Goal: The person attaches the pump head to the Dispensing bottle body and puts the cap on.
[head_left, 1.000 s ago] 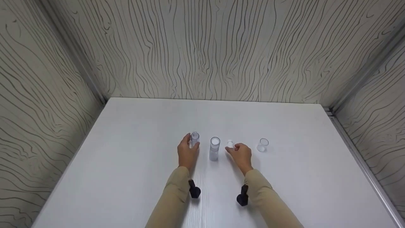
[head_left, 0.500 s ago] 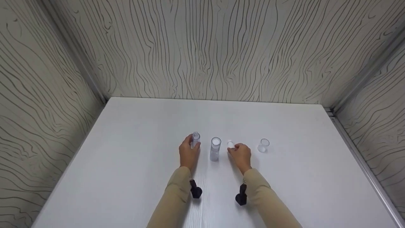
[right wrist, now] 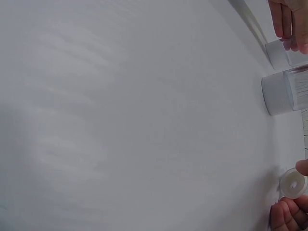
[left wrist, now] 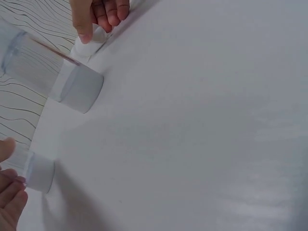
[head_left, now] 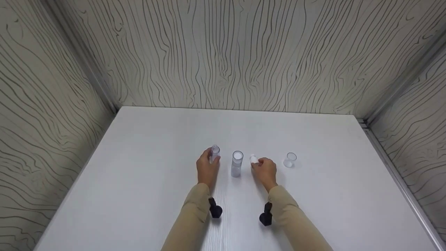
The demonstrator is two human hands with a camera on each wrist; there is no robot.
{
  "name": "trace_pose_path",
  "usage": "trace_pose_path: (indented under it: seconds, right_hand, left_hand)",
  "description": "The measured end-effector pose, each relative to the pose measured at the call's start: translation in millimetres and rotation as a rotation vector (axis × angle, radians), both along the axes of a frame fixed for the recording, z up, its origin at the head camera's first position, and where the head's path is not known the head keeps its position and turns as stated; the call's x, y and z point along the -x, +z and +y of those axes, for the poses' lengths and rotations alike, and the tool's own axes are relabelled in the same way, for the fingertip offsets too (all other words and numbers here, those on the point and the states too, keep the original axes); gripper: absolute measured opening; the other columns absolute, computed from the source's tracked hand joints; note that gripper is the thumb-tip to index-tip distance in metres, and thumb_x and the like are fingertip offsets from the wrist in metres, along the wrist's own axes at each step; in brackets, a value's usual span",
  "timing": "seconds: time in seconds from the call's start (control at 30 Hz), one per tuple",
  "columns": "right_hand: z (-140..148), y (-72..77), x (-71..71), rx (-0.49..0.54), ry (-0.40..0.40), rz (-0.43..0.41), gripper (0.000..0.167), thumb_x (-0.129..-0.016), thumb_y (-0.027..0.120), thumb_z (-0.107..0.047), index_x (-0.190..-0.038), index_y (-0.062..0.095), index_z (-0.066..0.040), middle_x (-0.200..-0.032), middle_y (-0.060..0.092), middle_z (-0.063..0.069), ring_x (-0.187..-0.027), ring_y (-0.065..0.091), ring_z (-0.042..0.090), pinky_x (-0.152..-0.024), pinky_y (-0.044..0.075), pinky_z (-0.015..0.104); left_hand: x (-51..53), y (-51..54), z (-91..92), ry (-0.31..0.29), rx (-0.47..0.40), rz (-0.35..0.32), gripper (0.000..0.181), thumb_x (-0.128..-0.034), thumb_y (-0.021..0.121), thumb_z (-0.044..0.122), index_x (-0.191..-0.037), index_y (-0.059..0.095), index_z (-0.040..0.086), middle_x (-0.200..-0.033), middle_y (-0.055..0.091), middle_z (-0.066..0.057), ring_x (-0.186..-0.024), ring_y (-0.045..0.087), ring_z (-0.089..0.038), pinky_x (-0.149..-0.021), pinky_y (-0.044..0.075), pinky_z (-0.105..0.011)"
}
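My left hand (head_left: 206, 169) grips a small clear bottle (head_left: 215, 151) with a narrow neck, thumb on one side and fingers on the other. Its white base (left wrist: 40, 173) shows in the left wrist view, standing on the table. My right hand (head_left: 266, 173) pinches a small white cap (head_left: 253, 159) between thumb and fingers, low over the tabletop. In the right wrist view, the hollow underside of the cap (right wrist: 293, 183) faces the camera. Between the hands a taller clear cylinder (head_left: 236, 169) with a white base stands upright, touched by neither hand.
To the right of my right hand a small clear cup (head_left: 289, 160) stands on the white table (head_left: 156, 146). Wood-patterned walls (head_left: 223, 55) enclose the table at the back and both sides. Black wrist cameras (head_left: 215, 211) hang by both sleeves.
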State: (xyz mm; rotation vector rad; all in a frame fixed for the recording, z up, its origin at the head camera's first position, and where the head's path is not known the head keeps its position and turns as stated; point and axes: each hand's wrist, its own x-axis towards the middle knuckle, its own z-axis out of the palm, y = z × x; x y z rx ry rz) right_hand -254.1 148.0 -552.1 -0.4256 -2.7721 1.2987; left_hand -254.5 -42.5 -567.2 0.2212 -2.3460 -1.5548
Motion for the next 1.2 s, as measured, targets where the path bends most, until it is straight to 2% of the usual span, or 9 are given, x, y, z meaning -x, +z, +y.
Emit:
trace_pose_path:
  seconds: [0.17, 0.4, 0.57, 0.9, 1.07, 1.2]
  right_hand:
    - [3, 2.4, -0.2, 0.012, 0.001, -0.015, 0.033, -0.088, 0.066, -0.010, -0.112, 0.063, 0.011, -0.099, 0.068, 0.022, -0.087, 0.062, 0.025, -0.073, 0.052, 0.031]
    - [9, 4.2, -1.5, 0.038, -0.004, 0.026, 0.030, -0.084, 0.067, -0.008, -0.107, 0.063, 0.011, -0.094, 0.066, 0.021, -0.084, 0.060, 0.024, -0.067, 0.049, 0.026]
    - [14, 3.9, -4.7, 0.084, -0.006, 0.031, 0.029, -0.084, 0.066, -0.007, -0.107, 0.060, 0.010, -0.096, 0.064, 0.021, -0.085, 0.061, 0.025, -0.068, 0.050, 0.027]
    - [19, 2.8, -14.8, 0.102, 0.022, 0.079, 0.028, -0.078, 0.068, -0.004, -0.102, 0.061, 0.008, -0.094, 0.068, 0.023, -0.087, 0.066, 0.027, -0.071, 0.053, 0.027]
    - [20, 7.2, -17.1, 0.118, 0.022, 0.065, 0.033, -0.079, 0.068, -0.005, -0.109, 0.063, 0.008, -0.095, 0.068, 0.022, -0.087, 0.067, 0.026, -0.070, 0.053, 0.026]
    - [22, 10.2, -17.7, 0.120, 0.050, 0.070, 0.035, -0.081, 0.066, -0.004, -0.113, 0.063, 0.010, -0.098, 0.068, 0.023, -0.089, 0.065, 0.026, -0.073, 0.054, 0.026]
  left_hand:
    - [-4.1, 2.6, -1.5, -0.001, -0.024, -0.012, 0.042, -0.0877, 0.068, 0.009, -0.127, 0.057, -0.002, -0.124, 0.065, -0.020, -0.121, 0.061, -0.031, -0.104, 0.049, -0.037]
    - [-11.0, 7.6, -4.1, -0.013, -0.037, 0.011, 0.042, -0.0876, 0.069, 0.009, -0.127, 0.057, 0.000, -0.125, 0.065, -0.018, -0.122, 0.061, -0.030, -0.104, 0.050, -0.036]
    - [-16.9, 9.7, -6.0, -0.026, -0.035, 0.033, 0.041, -0.0868, 0.070, 0.009, -0.125, 0.059, -0.001, -0.124, 0.066, -0.018, -0.120, 0.062, -0.029, -0.103, 0.050, -0.034]
    - [-28.8, 7.8, -8.2, -0.060, -0.066, 0.040, 0.043, -0.0839, 0.073, 0.010, -0.123, 0.060, -0.002, -0.122, 0.067, -0.019, -0.117, 0.064, -0.031, -0.101, 0.051, -0.036]
    - [-33.1, 3.9, -9.5, -0.065, -0.057, 0.073, 0.043, -0.0824, 0.074, 0.008, -0.121, 0.061, -0.005, -0.117, 0.068, -0.021, -0.112, 0.066, -0.033, -0.097, 0.054, -0.037]
    - [-37.2, 2.4, -10.6, -0.072, -0.064, 0.067, 0.041, -0.0823, 0.074, 0.009, -0.120, 0.063, -0.003, -0.116, 0.070, -0.019, -0.110, 0.067, -0.031, -0.096, 0.054, -0.037]
